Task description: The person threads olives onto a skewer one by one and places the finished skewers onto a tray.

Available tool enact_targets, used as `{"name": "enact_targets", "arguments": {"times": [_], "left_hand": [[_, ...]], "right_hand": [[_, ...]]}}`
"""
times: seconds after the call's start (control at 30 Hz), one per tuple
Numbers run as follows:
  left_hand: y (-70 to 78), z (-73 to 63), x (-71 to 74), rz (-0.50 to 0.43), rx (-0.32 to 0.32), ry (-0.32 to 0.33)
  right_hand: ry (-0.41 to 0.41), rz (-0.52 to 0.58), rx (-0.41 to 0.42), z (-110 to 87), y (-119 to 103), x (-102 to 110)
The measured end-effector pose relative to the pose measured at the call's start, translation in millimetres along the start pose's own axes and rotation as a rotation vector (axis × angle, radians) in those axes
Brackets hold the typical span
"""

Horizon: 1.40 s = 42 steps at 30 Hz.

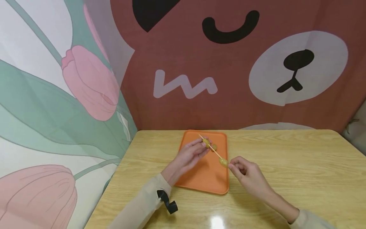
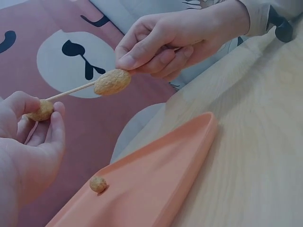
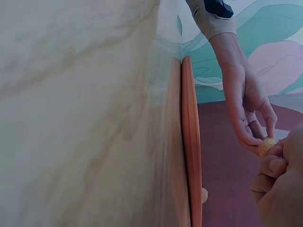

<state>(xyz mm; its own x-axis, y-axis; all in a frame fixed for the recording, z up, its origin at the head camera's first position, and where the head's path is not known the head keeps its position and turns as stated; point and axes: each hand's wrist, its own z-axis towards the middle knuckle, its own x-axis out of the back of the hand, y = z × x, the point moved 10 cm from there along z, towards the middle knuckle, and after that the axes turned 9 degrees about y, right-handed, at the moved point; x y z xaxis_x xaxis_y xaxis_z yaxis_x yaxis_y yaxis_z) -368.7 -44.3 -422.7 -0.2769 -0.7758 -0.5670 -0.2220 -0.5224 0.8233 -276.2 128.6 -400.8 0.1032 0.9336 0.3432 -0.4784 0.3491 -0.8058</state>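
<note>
A thin wooden skewer (image 1: 215,152) slants between my two hands, above the tray. My left hand (image 1: 191,156) pinches a rough golden-brown food ball (image 2: 41,110) between thumb and fingers, at the skewer's far part; the pointed tip sticks out beyond it in the head view. Close against the fingertips of my right hand (image 1: 249,175), a longer golden-brown food piece (image 2: 112,82) sits on the skewer. That hand pinches the skewer at its near end, which the fingers mostly hide. Another small ball (image 2: 98,184) lies on the orange tray (image 1: 210,181).
The tray lies on a wood-grain table (image 1: 288,165). Behind the table hangs a cloth (image 1: 177,111) with a bear drawing, and a flower-patterned cloth (image 1: 43,105) hangs at the left. A black strap (image 1: 168,202) dangles from the left sleeve.
</note>
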Motion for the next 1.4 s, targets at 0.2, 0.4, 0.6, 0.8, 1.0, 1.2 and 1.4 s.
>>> {"name": "enact_targets", "arguments": {"times": [0.2,0.4,0.6,0.8,1.0,1.2,1.4], "left_hand": [[7.8,-0.1,2.2,0.016,-0.018,0.041],[15.1,-0.6,7.9,0.022,-0.036,0.082],[18.2,0.4,9.8,0.028,-0.041,0.094],[19.7,-1.5,10.7,0.03,-0.036,0.094],[17.2,-3.3,10.3,0.073,-0.041,0.102],[8.0,-4.1,8.2,0.095,-0.019,0.109],[3.2,-4.5,5.9,0.121,0.008,0.101]], "right_hand": [[0.027,0.024,0.04,7.5,-8.1,-9.6],[0.088,0.009,0.076,13.1,-13.4,-18.1],[0.12,0.051,0.064,18.3,-9.9,-26.7],[0.138,0.092,0.083,22.2,-11.7,-33.4],[0.128,0.108,0.049,23.6,-8.6,-37.7],[0.132,0.097,-0.006,23.9,-0.3,-35.9],[0.109,0.141,-0.061,23.6,7.2,-33.3]]}}
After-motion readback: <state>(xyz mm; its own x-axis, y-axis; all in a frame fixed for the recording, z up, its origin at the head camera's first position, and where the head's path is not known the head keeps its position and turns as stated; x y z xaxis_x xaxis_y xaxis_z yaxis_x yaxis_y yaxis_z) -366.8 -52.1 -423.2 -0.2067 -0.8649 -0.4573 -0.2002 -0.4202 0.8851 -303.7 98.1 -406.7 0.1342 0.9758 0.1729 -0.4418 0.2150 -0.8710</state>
